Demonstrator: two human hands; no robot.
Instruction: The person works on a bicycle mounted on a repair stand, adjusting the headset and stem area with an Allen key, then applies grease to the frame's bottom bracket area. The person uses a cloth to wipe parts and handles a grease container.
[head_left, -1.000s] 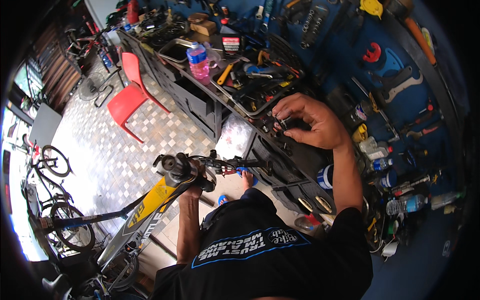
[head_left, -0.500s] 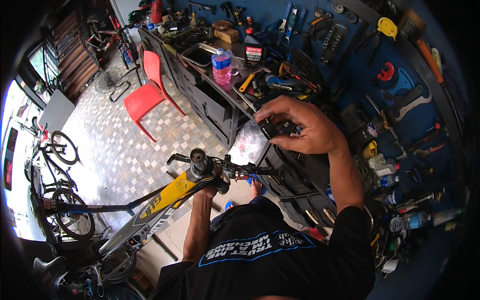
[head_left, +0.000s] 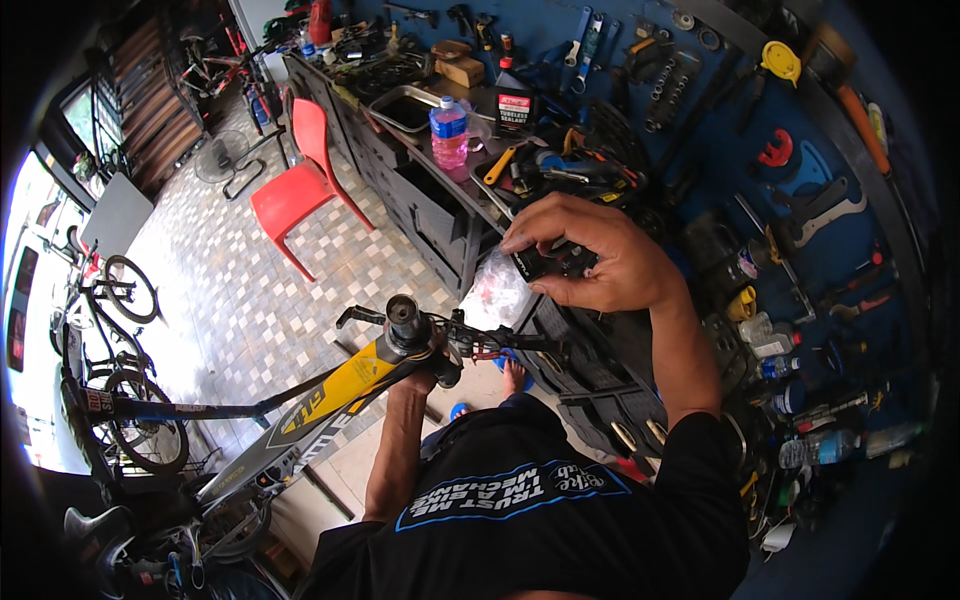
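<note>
My right hand point(head_left: 605, 255) is raised in front of the workbench, pinching a small black bicycle stem point(head_left: 528, 262) between thumb and fingers. Part of the stem is hidden by the fingers. My left hand point(head_left: 418, 380) is closed round the front end of a grey and yellow bicycle frame point(head_left: 360, 375), close under the head tube; most of its fingers are hidden behind it. A bare dark steerer tube point(head_left: 404, 322) points up from the frame's front. Beside it, the handlebar point(head_left: 490, 340) hangs with its levers and cables.
A workbench point(head_left: 400, 165) runs along the far side with a metal tray, a pink-filled bottle point(head_left: 448, 135), a black sealant bottle point(head_left: 514, 112) and loose tools. Tools hang on the blue wall at right. A red chair point(head_left: 300, 190) and parked bicycles point(head_left: 130, 370) are at left.
My right hand has tilted the stem a little and shifted slightly left. The left hand and the bicycle frame hold nearly the same place; the whole view has moved slightly.
</note>
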